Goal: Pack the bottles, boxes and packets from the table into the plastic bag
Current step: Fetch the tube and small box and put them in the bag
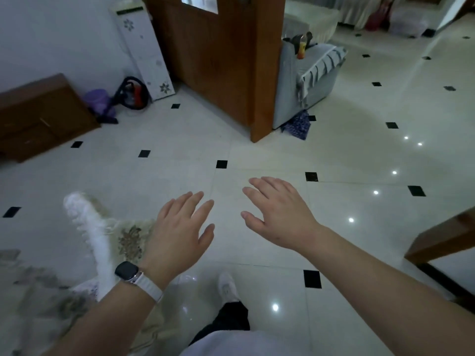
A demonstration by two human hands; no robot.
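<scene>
The room has a shiny white floor (257, 155) with little black squares. A brown wooden door (213, 60) stands at the top middle. A low brown cabinet (38, 111) sits at the left. A flowery cloth (128, 240) with a white fringe fills the lower left. In the middle, the left hand (177, 227), with a watch (127, 272) on its wrist, and the right hand (280, 214) float side by side over the floor. Their fingers are spread loose and hold nothing. Where the plastic bag and the bottles are, I cannot tell.
</scene>
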